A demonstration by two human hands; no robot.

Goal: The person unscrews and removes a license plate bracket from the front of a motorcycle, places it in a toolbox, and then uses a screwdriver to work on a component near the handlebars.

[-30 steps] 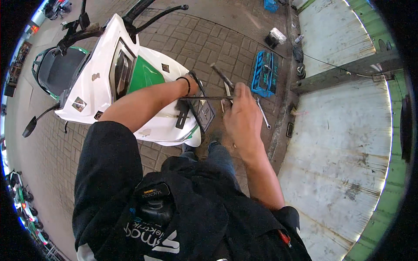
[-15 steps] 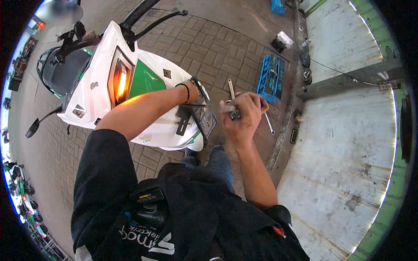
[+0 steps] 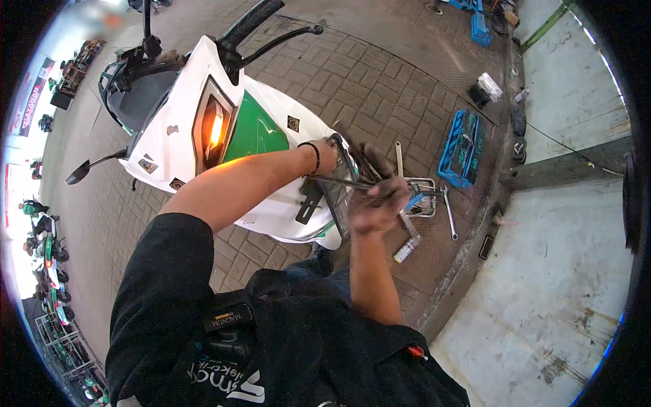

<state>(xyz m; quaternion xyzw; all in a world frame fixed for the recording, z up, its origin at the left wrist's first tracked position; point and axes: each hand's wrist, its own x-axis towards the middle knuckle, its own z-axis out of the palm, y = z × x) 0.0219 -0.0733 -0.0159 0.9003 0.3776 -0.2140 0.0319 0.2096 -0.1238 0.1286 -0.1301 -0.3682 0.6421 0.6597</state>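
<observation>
Our left hand [image 3: 327, 157] is at the scooter [image 3: 261, 132] front, grip unclear; right hand [image 3: 377, 209] grips blurred long-shafted wrench [image 3: 340, 181]; we should turn it straight.

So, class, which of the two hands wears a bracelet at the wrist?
The left hand, by the scooter: a dark bracelet circles its wrist; the right hand has none.

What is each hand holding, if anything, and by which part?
The right hand seems to hold a dark rod by its right end, though blurred; whether the left hand grips the dark frame beside it cannot be told.
</observation>
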